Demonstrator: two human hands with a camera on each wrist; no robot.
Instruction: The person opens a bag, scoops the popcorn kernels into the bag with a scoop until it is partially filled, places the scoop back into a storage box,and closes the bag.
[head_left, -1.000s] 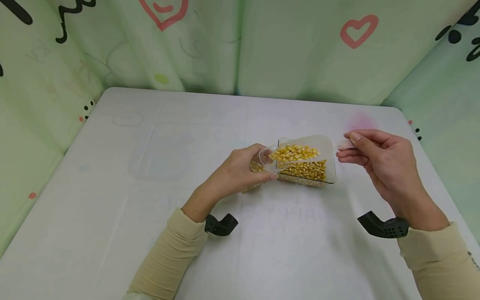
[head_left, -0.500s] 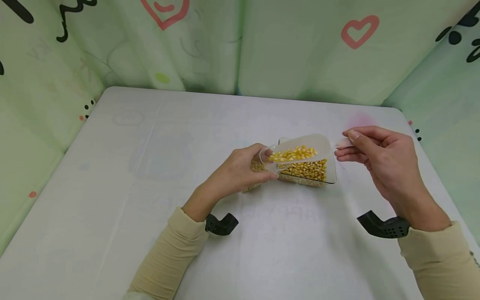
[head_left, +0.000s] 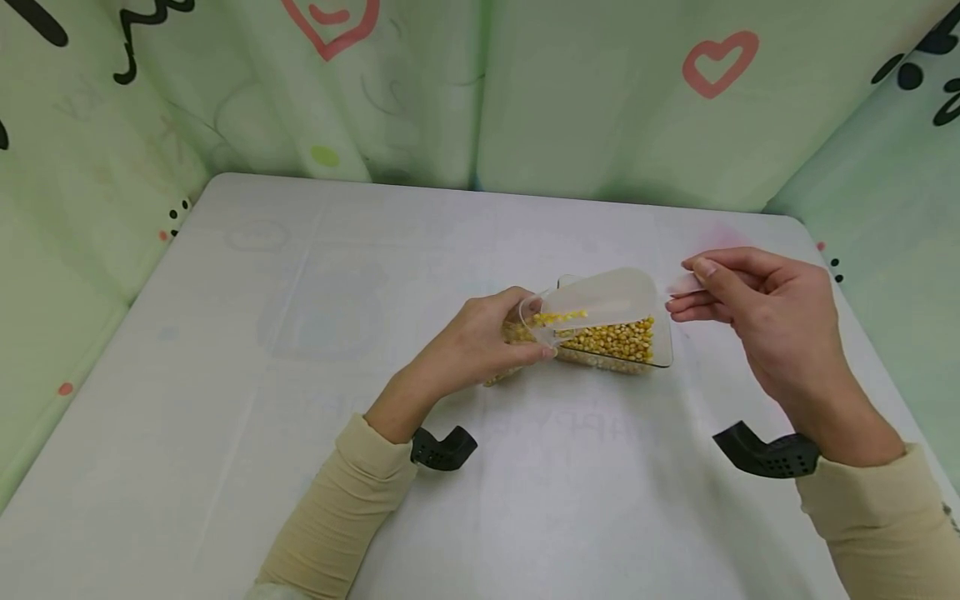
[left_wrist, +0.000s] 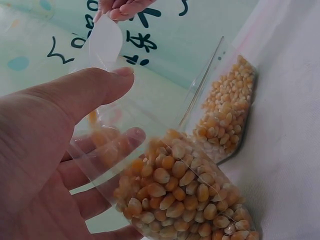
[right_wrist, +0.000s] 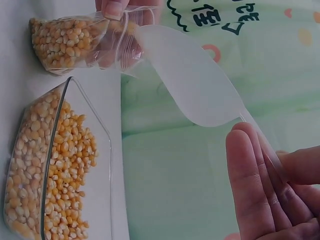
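Observation:
My left hand [head_left: 480, 337] grips a clear zip bag [left_wrist: 180, 195] by its mouth, thumb on one side and fingers on the other. Corn kernels fill the lower part of the bag. In my right hand [head_left: 780, 325] is the handle of a translucent white scoop [right_wrist: 195, 75], pinched between thumb and fingers. The scoop slopes down leftward, its tip inside the bag's mouth, with a few kernels [head_left: 558, 317] near that tip. Below the scoop stands a clear rectangular container [head_left: 663, 354], holding more corn kernels [head_left: 618, 340]. The scoop hides part of it in the head view.
A white-covered table [head_left: 300, 467] lies under everything. Green patterned curtains [head_left: 585, 108] hang behind it and at both sides. Each wrist carries a black camera mount [head_left: 768, 454].
Kernels have slid down the scoop into the bag, leaving only a few near its tip. My right hand has tipped and shifted slightly up and left. My left hand has stayed in place.

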